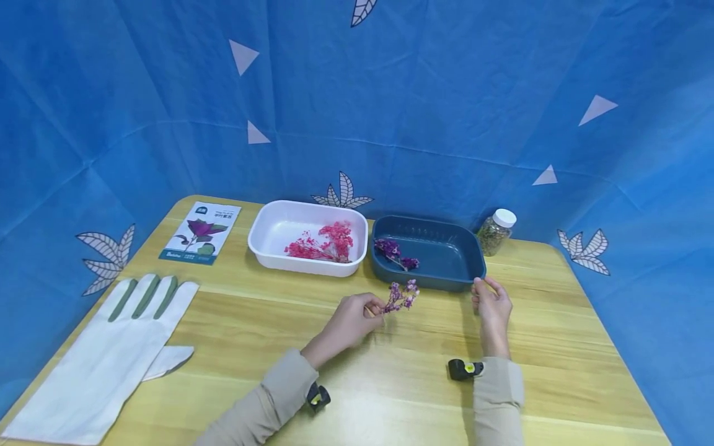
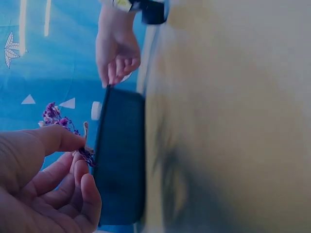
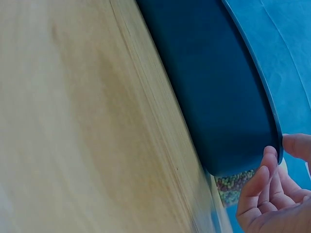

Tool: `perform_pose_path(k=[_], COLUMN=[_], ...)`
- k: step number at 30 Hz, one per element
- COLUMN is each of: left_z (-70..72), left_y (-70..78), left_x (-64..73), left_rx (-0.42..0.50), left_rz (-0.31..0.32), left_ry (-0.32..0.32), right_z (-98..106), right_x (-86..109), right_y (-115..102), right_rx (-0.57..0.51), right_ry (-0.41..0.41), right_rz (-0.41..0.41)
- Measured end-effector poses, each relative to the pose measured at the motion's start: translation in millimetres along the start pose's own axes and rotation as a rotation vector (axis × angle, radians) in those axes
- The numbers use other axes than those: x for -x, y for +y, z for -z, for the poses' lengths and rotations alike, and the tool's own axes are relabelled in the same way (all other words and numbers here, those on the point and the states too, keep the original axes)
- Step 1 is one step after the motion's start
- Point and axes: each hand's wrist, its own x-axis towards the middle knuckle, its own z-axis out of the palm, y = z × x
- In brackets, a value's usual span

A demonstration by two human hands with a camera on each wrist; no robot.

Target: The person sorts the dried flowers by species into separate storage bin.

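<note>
My left hand pinches the stems of a small sprig of purple and white dried flowers, held in front of the dark blue basin. In the left wrist view a bit of twine shows by the thumb. At the basin's front right corner, my right hand grips the rim between thumb and fingers, as the right wrist view also shows. Another sprig of darker purple flowers lies inside the basin on its left side.
Left of the basin stands a white basin with pink dried flowers. A white-lidded jar is behind the right corner. A flower-picture packet and a white glove lie at left. Blue cloth hangs behind the table.
</note>
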Motion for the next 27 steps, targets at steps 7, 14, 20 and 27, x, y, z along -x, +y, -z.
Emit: perform_pose_path(k=[7,14,20,27], left_z=[12.2,22.3,20.3,10.5], left_y=[9.6,12.0,12.7,10.5], left_x=[-41.2,-81.7,-103.0,-113.5], left_rx=[-0.014,-0.009,0.030,0.036], left_rz=[-0.001,0.033,0.020,0.034], left_ry=[0.051,0.108,0.126,0.108], right_z=[0.5,-0.2,-0.1,0.4], right_x=[-0.8,-0.5,-0.7,-0.3], right_y=[0.6,1.5,2.7,2.3], right_rx=[-0.001,0.009,-0.002,0.004], right_ry=[-0.009,0.004,0.009,-0.006], right_rz=[0.008,0.004,0.024,0.027])
